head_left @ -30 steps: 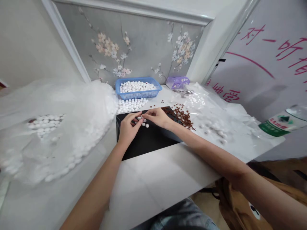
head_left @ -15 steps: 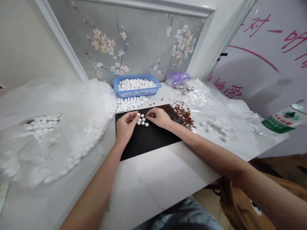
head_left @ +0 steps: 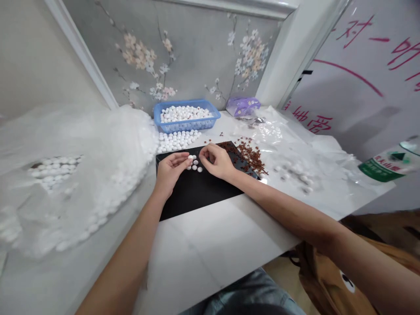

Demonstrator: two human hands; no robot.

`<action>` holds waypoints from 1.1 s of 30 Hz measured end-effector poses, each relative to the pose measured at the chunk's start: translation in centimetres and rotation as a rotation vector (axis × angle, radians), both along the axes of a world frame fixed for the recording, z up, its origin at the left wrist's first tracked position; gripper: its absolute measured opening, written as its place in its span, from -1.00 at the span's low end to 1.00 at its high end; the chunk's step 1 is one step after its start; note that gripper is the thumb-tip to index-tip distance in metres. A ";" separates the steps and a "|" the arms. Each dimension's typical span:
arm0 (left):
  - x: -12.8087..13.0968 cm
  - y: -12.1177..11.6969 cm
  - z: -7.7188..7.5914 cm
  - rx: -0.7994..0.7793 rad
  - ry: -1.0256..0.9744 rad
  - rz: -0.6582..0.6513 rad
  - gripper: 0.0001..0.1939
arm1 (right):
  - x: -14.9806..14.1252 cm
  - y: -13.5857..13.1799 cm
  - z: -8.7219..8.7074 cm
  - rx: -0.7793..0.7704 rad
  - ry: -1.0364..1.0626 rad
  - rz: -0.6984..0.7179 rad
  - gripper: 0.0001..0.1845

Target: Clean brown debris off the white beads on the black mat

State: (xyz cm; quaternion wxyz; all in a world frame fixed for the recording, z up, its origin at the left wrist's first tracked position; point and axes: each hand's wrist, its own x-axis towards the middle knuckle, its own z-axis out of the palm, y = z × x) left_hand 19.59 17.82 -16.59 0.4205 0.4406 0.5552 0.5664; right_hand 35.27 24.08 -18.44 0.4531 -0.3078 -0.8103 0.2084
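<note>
My left hand (head_left: 168, 171) pinches a white ball (head_left: 190, 157) between thumb and fingers, just above a black board (head_left: 197, 194). Under and beside that ball, several loose white balls (head_left: 200, 169) lie on the board. Close by on the right is my right hand (head_left: 217, 161), its thumb and fingertips drawn together; whatever they hold, if anything, is too small to make out. Small brown star-shaped pieces (head_left: 251, 156) are heaped at the board's right edge, partly on it and partly on the table.
Behind the board stands a blue basket (head_left: 187, 127) full of white balls, with more balls (head_left: 179, 140) in front of it. A big clear bag of balls (head_left: 114, 175) fills the left. To the right lie plastic bags (head_left: 278, 131), a purple packet (head_left: 243, 107) and a bottle (head_left: 387, 164).
My right hand has turned a little, with its fingers more curled and raised. The left hand still pinches the white ball, and the view has shifted slightly.
</note>
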 end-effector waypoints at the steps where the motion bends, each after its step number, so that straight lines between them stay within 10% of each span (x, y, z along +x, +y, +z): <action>1: 0.0 -0.1 0.0 -0.001 0.001 -0.010 -0.59 | 0.0 -0.1 0.0 0.028 0.041 0.003 -0.93; 33: 0.0 -0.3 0.2 -0.028 0.030 -0.061 -0.65 | 0.3 -1.0 0.1 0.217 -0.086 0.097 -0.87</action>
